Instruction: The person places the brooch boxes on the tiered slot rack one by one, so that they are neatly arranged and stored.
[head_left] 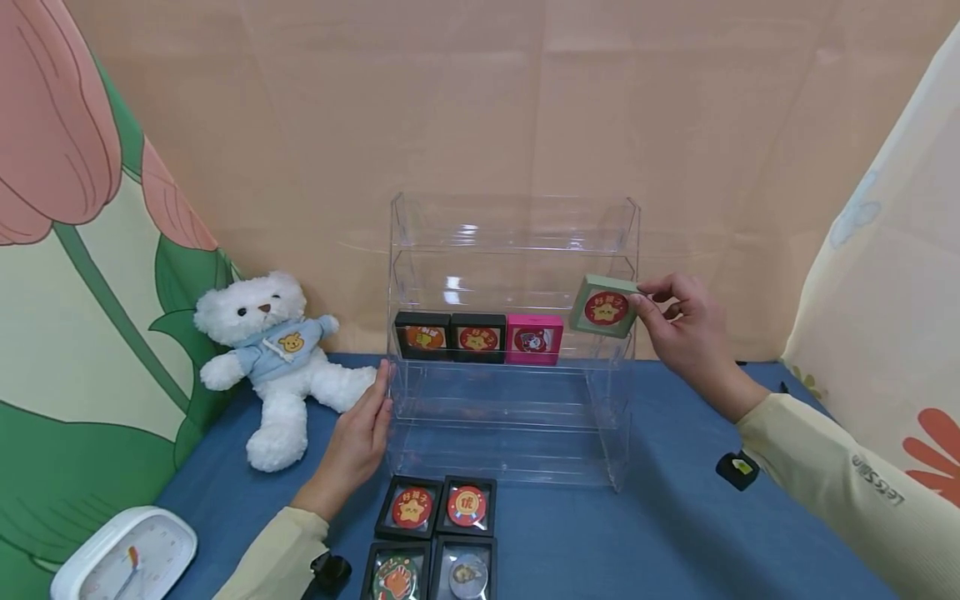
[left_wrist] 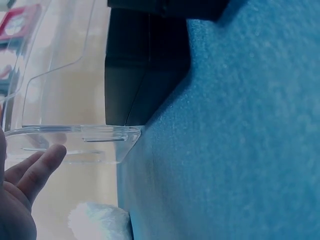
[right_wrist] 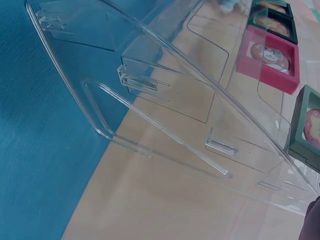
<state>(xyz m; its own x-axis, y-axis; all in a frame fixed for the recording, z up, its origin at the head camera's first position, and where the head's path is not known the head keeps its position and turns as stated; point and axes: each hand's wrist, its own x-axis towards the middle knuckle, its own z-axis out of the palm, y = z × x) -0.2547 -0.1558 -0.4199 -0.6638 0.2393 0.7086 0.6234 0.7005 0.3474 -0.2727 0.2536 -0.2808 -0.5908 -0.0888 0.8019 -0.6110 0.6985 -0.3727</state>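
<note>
A clear plastic tiered display rack (head_left: 510, 398) stands on the blue cloth. My right hand (head_left: 686, 327) pinches a small green box (head_left: 603, 307) by its right edge, tilted, at the right end of a middle tier. It has a round red badge in its front window. Along that tier stand two black badge boxes (head_left: 477, 337) and a pink badge box (head_left: 534, 340), left of the green one. My left hand (head_left: 352, 450) rests against the rack's left side, fingers fairly straight. In the right wrist view only a sliver of the right hand shows, below the green box (right_wrist: 306, 131).
Several black framed badge boxes (head_left: 411, 507) lie in front of the rack. A white teddy bear (head_left: 277, 367) in a blue hoodie sits at left. A white dial clock or scale (head_left: 127, 554) is at the lower left. A peach backdrop (head_left: 510, 100) hangs behind.
</note>
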